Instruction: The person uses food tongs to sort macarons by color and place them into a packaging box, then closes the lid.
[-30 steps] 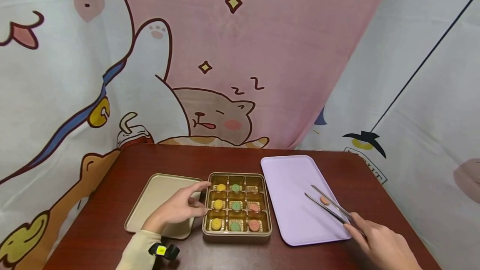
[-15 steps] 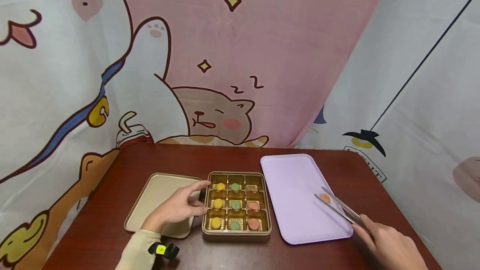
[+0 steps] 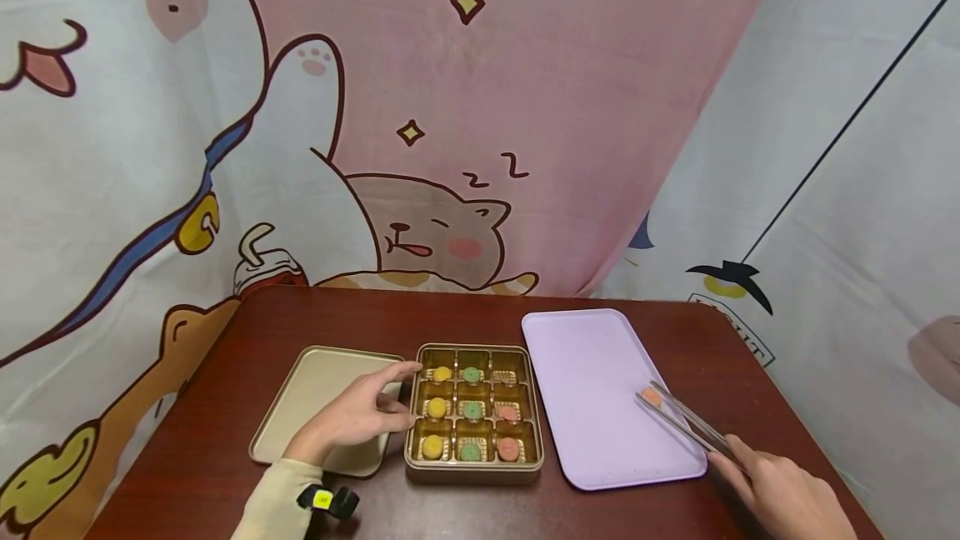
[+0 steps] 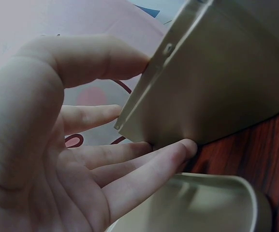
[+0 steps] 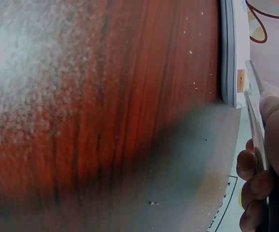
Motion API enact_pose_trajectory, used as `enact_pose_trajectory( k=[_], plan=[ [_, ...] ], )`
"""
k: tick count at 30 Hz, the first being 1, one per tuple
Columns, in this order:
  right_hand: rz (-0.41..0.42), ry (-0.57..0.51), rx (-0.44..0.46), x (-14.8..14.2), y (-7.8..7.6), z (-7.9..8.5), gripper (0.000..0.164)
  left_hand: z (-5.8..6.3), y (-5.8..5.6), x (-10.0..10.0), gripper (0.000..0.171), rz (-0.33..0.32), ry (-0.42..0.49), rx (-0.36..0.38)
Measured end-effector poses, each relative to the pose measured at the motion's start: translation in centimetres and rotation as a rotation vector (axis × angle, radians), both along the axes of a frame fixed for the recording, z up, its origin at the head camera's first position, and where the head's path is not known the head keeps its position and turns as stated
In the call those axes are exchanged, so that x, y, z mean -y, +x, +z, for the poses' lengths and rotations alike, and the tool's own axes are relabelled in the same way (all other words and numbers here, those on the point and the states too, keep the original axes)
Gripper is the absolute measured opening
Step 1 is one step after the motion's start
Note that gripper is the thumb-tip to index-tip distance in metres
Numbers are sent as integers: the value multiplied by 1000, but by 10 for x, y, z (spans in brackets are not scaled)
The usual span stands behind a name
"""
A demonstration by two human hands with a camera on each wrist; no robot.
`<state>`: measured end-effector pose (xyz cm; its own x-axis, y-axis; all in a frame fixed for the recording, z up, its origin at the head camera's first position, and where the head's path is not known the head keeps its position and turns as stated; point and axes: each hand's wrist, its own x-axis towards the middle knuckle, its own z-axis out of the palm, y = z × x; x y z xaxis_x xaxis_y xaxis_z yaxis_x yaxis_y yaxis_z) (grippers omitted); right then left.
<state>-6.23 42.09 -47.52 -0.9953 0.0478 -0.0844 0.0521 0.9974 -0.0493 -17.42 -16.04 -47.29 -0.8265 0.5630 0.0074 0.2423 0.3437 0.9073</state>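
My left hand point(image 3: 356, 415) rests its fingertips against the left side of a gold tin point(image 3: 474, 477); in the left wrist view the fingers are loosely extended along the tin's wall point(image 4: 216, 82). Inside, a gold divided insert holds round cookies: yellow ones point(image 3: 437, 408) on the left, green ones point(image 3: 472, 411) in the middle, pink ones point(image 3: 507, 449) in the two nearer right compartments. My right hand point(image 3: 795, 486) grips metal tongs point(image 3: 693, 419). Their tips stand either side of an orange-pink cookie point(image 3: 651, 397) at the right of the lilac tray point(image 3: 585, 373).
The tin's gold lid point(image 3: 322, 382) lies left of the tin, partly under the left hand. Everything stands on a dark red wooden table point(image 3: 420, 315). Crumbs dot the tabletop near the tray in the right wrist view. Printed cloth point(image 3: 600, 107) hangs behind and at the sides.
The right hand has moved the tongs rightward, and their tips have closed in around the orange-pink cookie. The left hand and the tin have kept their places.
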Motion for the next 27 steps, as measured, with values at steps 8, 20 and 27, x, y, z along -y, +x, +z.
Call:
enact_pose_trajectory(
  k=[8,20,27],
  plan=[
    [-9,10,28,2,-1,-2,50,-1,-1,0,78,-5,1,-2],
    [2,8,32,-2,-1,-8,59,-1,-1,0,78,-1,-8,-7],
    [5,-6,7,0,1,-8,48,-2,-1,0,78,-4,4,-3]
  ],
)
